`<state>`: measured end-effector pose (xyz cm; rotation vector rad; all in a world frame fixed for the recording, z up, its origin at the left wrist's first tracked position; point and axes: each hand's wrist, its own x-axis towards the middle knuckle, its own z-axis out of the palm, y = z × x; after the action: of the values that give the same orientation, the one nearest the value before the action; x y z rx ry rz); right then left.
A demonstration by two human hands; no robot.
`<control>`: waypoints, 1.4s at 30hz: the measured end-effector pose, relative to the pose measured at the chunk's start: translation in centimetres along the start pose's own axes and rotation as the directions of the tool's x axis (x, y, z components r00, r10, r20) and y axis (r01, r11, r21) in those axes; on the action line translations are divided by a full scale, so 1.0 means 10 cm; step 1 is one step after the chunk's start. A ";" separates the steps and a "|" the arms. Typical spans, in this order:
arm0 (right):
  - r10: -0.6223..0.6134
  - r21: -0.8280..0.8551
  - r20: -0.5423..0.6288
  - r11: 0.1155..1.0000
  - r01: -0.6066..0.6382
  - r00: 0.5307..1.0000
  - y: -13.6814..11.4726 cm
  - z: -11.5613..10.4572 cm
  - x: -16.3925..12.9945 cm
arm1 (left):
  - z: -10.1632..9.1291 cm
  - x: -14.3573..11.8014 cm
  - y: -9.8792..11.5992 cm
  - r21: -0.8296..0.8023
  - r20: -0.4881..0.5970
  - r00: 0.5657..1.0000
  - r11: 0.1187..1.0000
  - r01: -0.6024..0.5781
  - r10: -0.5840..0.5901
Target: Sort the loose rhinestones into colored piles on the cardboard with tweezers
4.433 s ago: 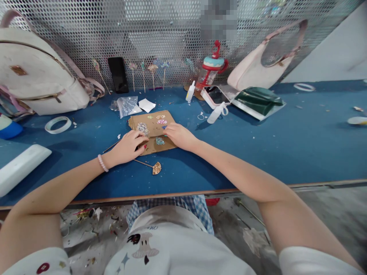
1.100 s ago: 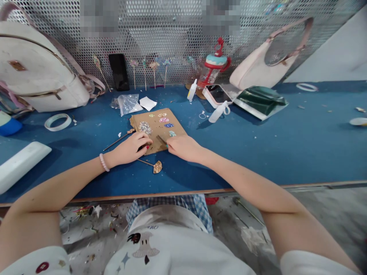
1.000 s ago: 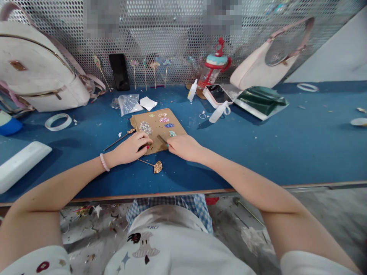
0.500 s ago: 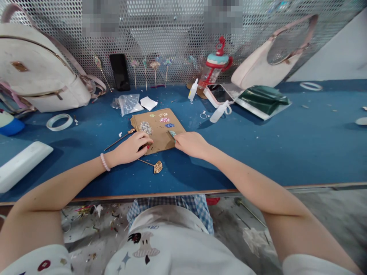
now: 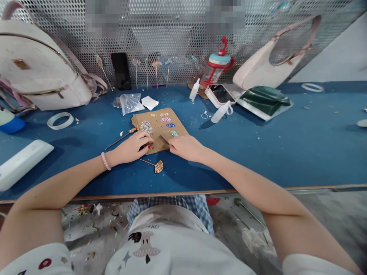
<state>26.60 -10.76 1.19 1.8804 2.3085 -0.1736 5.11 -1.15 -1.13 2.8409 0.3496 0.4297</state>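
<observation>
Brown flat cardboard [image 5: 156, 134], glittery piles [image 5: 146, 127]; right fingers [image 5: 174, 144] pinch slim tool [image 5: 164, 140].

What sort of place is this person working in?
Perhaps a craft workshop: tiny coloured pieces lie in separate piles on cardboard, ornamented sticks stand by perforated metal, and scraps litter the floor.

this looked like a craft workshop: a long blue workbench [image 5: 272, 160] ran along a perforated metal screen [image 5: 163, 38], tiny shiny pieces [image 5: 147, 127] lay in separate coloured piles on cardboard [image 5: 180, 128], ornamented sticks [image 5: 156, 64] stood by the screen, and scraps [image 5: 98, 209] littered the grey floor [image 5: 329, 221].
</observation>
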 end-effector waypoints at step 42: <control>-0.015 0.054 0.144 0.999 0.007 0.989 0.29 -0.03 -0.20 | -0.01 -0.02 0.00 -0.024 0.009 1.000 0.999 0.023 -0.023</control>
<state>29.84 -12.07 1.88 1.8143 2.2389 -0.3638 4.92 -1.21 -1.04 2.8114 0.3726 0.4137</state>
